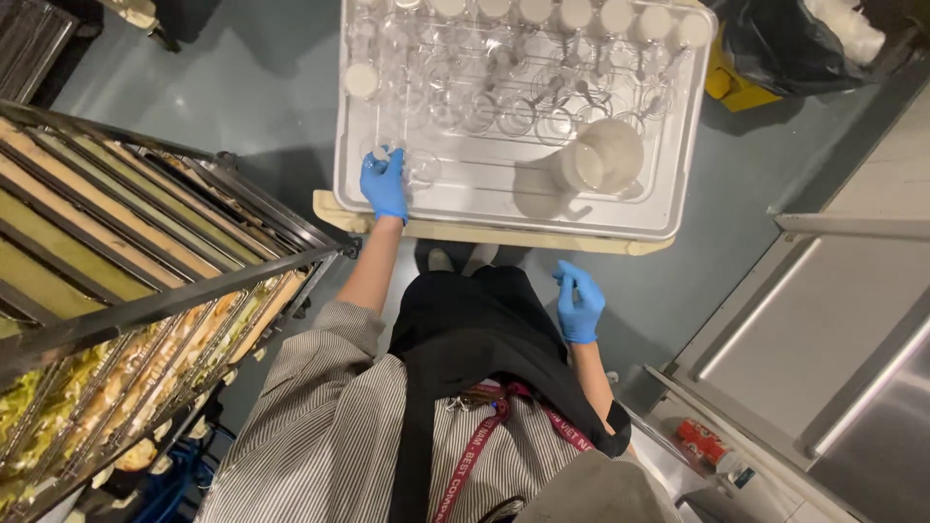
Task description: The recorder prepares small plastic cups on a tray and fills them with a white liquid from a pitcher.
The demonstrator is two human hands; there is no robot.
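Both my hands wear blue gloves. My left hand (385, 184) reaches forward into a large white tray (504, 208) and grips a small clear glass cup (381, 151) near the tray's front left corner. Another clear cup (422, 169) stands just to its right. The tray holds several clear glasses (504, 87) in rows and a round white lidded tub (603, 155) at the right. My right hand (579, 303) hangs near my waist, below the tray, fingers loosely curled, holding nothing.
The tray rests on a cream cart (484, 233) over a grey floor. A tall metal rack (145, 291) with trays of food stands at my left. Steel counters (823, 329) line the right. A black bin bag (785, 39) sits at the far right.
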